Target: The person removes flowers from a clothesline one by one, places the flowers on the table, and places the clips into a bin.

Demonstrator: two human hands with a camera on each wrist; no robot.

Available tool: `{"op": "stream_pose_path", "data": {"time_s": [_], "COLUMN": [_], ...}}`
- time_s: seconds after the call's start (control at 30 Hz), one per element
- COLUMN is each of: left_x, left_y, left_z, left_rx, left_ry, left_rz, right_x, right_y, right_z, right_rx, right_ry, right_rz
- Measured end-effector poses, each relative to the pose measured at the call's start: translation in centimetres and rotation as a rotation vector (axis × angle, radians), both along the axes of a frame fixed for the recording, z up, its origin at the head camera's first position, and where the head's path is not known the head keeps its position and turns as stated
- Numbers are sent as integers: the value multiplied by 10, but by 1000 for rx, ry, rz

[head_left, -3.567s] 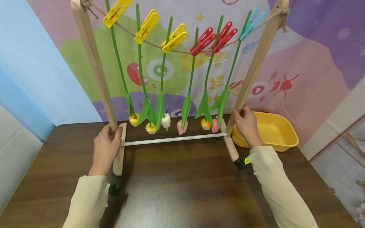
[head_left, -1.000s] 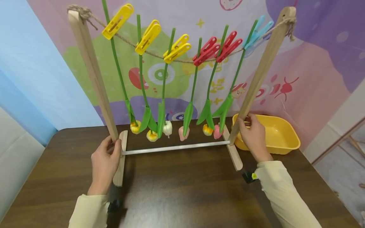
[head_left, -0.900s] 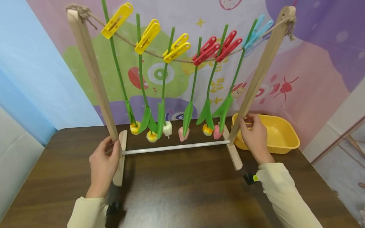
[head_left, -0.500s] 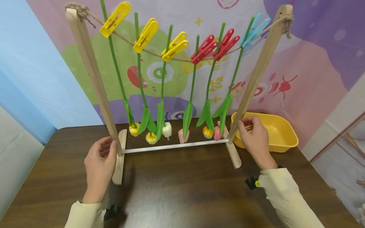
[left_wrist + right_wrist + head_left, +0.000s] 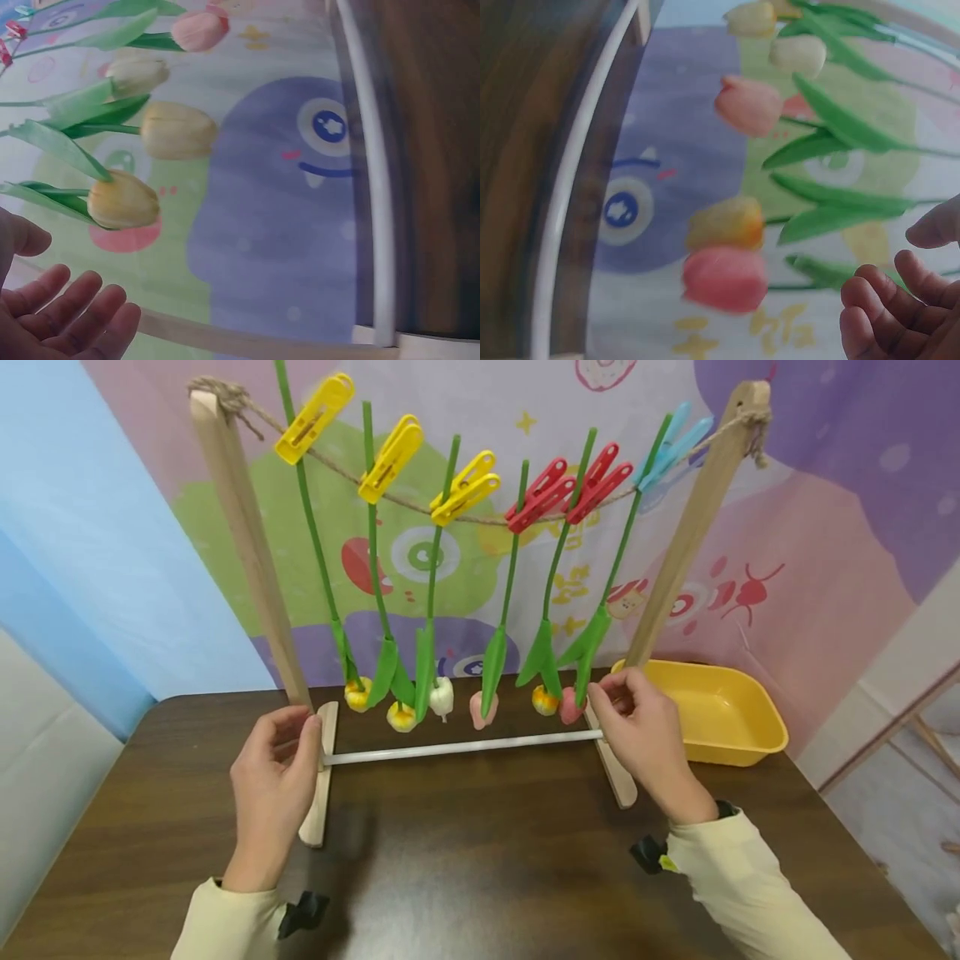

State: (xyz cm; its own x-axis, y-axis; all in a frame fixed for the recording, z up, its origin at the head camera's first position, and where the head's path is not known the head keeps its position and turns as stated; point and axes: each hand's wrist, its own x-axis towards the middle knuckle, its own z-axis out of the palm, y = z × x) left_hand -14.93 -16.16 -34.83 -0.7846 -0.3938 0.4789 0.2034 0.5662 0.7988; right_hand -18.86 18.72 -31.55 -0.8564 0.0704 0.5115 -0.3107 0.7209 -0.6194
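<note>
A wooden stand (image 5: 251, 539) with a twine line carries several artificial tulips (image 5: 483, 710), hanging heads down from yellow, red and light blue clothespins (image 5: 540, 497). My left hand (image 5: 273, 793) is by the foot of the left post, its fingers loosely bent; in the left wrist view this hand (image 5: 67, 315) has nothing between thumb and fingers. Over the lower right post, near a pink tulip (image 5: 572, 706), is my right hand (image 5: 645, 735). Seen from the right wrist, that hand (image 5: 907, 307) has relaxed fingers and holds nothing, apart from the tulip heads.
A white rod (image 5: 465, 747) joins the stand's two feet. Behind the right hand sits a yellow plastic basin (image 5: 731, 702). The stand rests on a dark wooden table (image 5: 480, 852), with a cartoon-printed backdrop (image 5: 450, 560) behind.
Both hands earlier held the posts low down and have let go. The right hand has shifted left, in front of the right post. The stand now appears lower in view than at first.
</note>
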Motion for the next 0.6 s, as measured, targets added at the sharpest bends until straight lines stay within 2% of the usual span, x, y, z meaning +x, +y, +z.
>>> {"op": "stream_pose_path", "data": {"time_s": [0.13, 0.37, 0.6], "left_x": [1, 3, 0], "left_y": [4, 8, 13], "left_z": [10, 30, 52], "left_rx": [5, -1, 6], "left_ry": [29, 80, 137], "left_rz": [-29, -66, -128], "right_x": [6, 12, 13], "right_y": [-10, -28, -45], "right_z": [8, 25, 43], "right_rx": [-16, -63, -3], "right_ry": [9, -45, 7], "right_rz": [72, 195, 221]}}
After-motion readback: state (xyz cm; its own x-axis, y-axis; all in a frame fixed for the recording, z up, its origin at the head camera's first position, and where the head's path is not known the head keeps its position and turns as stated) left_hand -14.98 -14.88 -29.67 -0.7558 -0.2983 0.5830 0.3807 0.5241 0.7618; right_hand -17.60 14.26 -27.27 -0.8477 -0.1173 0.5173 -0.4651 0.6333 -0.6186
